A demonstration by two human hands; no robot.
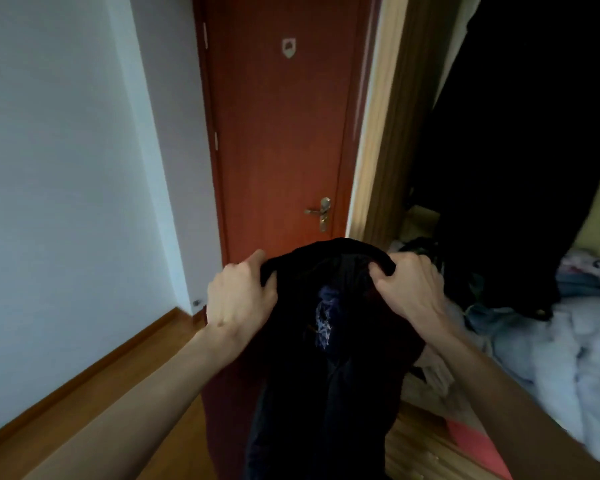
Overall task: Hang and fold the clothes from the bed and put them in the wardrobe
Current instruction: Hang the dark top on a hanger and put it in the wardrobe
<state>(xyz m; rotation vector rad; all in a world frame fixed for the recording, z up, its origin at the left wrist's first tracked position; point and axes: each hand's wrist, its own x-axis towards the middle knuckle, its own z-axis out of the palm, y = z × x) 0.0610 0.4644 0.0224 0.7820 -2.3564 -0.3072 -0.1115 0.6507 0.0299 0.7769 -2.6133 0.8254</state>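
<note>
A dark navy garment (329, 375) with a small pale printed patch hangs in front of me, held up at its top edge. My left hand (238, 296) grips the top left of the garment, and my right hand (409, 285) grips the top right, fingers curled over the fabric. The cloth drops down past the bottom of the frame. To the right stands the open wardrobe (385, 133), dark inside, with dark clothes (520, 168) hanging in it. Light blue and white clothes (548, 344) lie heaped at the lower right.
A closed red-brown door (278, 133) with a brass handle (321, 211) is straight ahead. A white wall (66, 168) runs along the left above a wooden skirting board and floor (94, 386). Something pink (478, 445) lies low on the right.
</note>
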